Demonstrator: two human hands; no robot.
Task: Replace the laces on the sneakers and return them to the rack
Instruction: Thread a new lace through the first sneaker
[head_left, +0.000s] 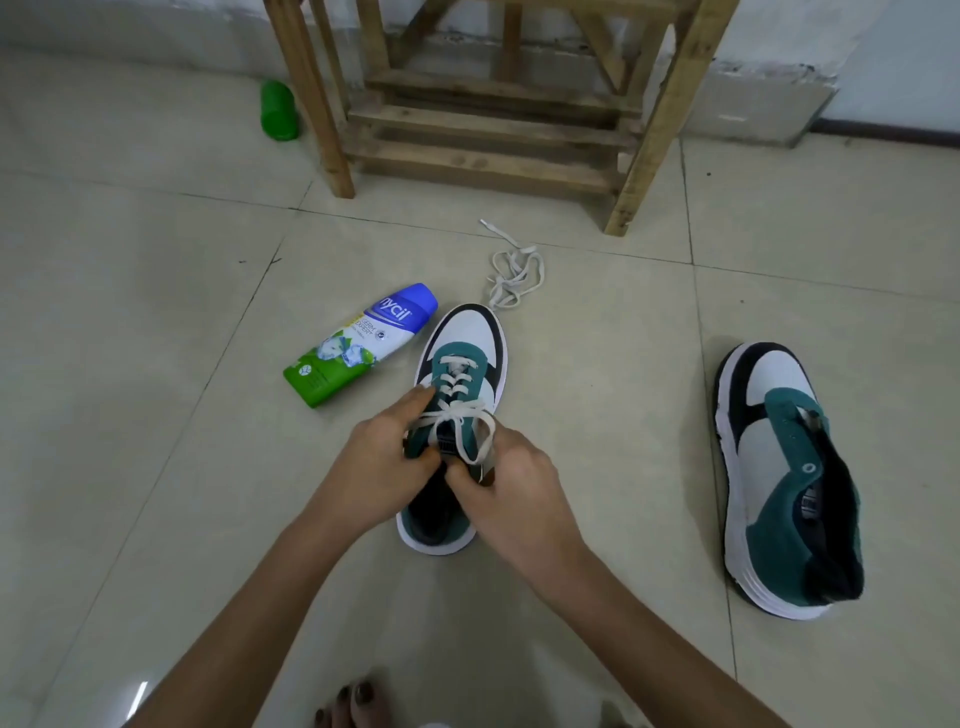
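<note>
A green, white and black sneaker (467, 343) stands on the tiled floor in the middle, toe pointing away from me, threaded with a white lace (457, 400). My left hand (379, 467) and my right hand (514, 488) meet over its tongue, each pinching part of the lace near the top eyelets, where a loop shows. The second sneaker (779, 467), with no lace in it, lies tilted on its side to the right. A loose white lace (511, 273) lies bunched on the floor just beyond the first sneaker's toe.
A wooden rack (493, 119) stands against the wall ahead. A powder bottle with a blue cap (358, 343) lies left of the sneaker. A green bottle (279, 110) stands left of the rack. My toes (353, 701) show at the bottom edge.
</note>
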